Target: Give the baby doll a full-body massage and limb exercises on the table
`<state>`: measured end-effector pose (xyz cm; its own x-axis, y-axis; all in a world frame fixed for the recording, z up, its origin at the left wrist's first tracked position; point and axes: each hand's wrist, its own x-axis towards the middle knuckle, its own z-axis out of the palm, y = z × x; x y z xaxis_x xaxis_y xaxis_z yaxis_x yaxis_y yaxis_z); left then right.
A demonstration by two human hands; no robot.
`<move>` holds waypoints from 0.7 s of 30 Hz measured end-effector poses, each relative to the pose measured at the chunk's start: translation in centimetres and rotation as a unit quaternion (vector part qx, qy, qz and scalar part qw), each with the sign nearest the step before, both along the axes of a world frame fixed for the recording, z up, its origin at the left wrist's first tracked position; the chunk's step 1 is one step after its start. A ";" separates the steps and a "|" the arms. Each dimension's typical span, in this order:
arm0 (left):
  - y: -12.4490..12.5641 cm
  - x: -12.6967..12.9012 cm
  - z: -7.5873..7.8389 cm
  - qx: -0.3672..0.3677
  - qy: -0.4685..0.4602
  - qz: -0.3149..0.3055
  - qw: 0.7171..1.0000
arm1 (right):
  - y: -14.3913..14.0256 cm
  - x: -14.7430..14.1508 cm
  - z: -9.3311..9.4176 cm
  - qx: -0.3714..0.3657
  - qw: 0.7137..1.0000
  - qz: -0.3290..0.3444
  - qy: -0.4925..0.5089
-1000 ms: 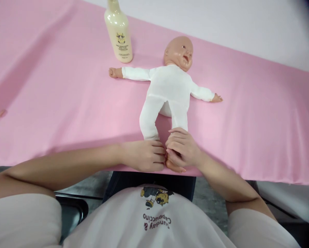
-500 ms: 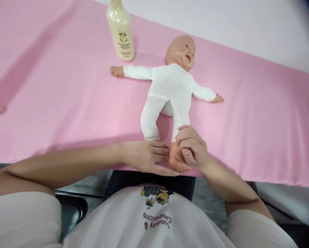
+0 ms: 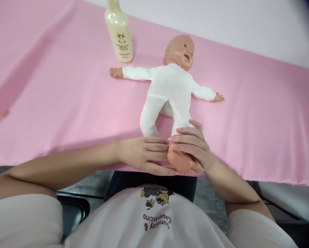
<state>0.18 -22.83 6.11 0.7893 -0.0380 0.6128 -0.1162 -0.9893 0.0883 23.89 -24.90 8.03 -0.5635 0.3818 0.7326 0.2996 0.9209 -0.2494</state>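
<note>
A baby doll (image 3: 170, 82) in white clothing lies on its back, arms spread and feet towards me. My right hand (image 3: 195, 146) is wrapped over one ankle and foot (image 3: 180, 160), its fingers across the front of the ankle and its thumb mostly hidden. The sole and toes of that foot show at the table's edge. Flat beside it, with fingers stretched out and tips touching the foot's side, is my left hand (image 3: 141, 155). It covers the doll's other foot.
A pale yellow body wash bottle (image 3: 120, 38) with a cow picture stands near the doll's outstretched hand. Pink cloth (image 3: 247, 120) covers the table, and a small brownish piece (image 3: 6, 113) lies far left. A black chair (image 3: 74, 210) is below the edge.
My right hand's curled fingers have straightened and moved over the ankle. The held foot has turned, showing more of its sole. My left hand has barely shifted.
</note>
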 end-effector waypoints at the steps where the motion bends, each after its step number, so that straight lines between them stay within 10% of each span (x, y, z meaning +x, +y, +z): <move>1: 0.0 0.0 0.0 0.003 -0.012 -0.001 1.000 | 0.0 -0.1 0.0 0.009 1.000 0.002 -0.016; 21: -0.4 0.1 1.6 0.038 -0.009 -0.050 0.998 | 0.5 -0.7 -0.9 -0.025 0.997 0.031 -0.059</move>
